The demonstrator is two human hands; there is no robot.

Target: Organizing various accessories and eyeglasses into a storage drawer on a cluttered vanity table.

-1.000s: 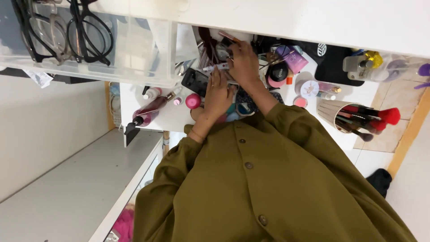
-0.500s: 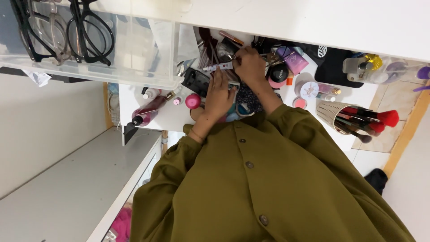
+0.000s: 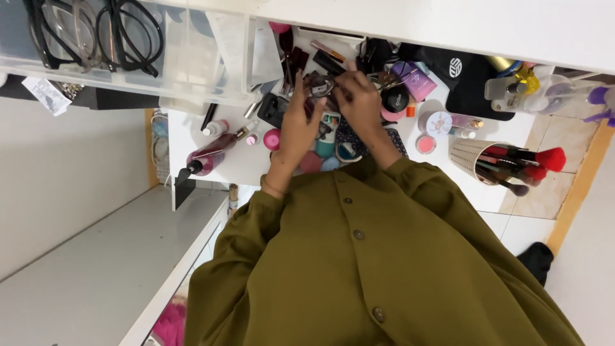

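Both hands meet over a cluttered white dressing table (image 3: 224, 163). My left hand (image 3: 296, 127) reaches up from an olive-green sleeve, its fingertips on a small dark item with a silvery ring (image 3: 320, 84). My right hand (image 3: 359, 101) is curled on the same item from the right side. Right under the hands lie round compacts, a teal pot (image 3: 325, 148) and a dark patterned pouch (image 3: 349, 144). My olive buttoned shirt hides the table's near part.
A clear drawer organiser (image 3: 192, 70) at the upper left holds black eyeglasses (image 3: 96, 29). A dark-red pump bottle (image 3: 208, 157) lies left of the hands. A woven cup of red brushes (image 3: 500, 160), a black pouch (image 3: 464, 70) and spray bottles (image 3: 544, 90) stand right. A white shelf (image 3: 96, 275) is lower left.
My left hand has risen towards the right hand, and the two now meet on the ringed item. The slim light tube across the fingers earlier is no longer visible.
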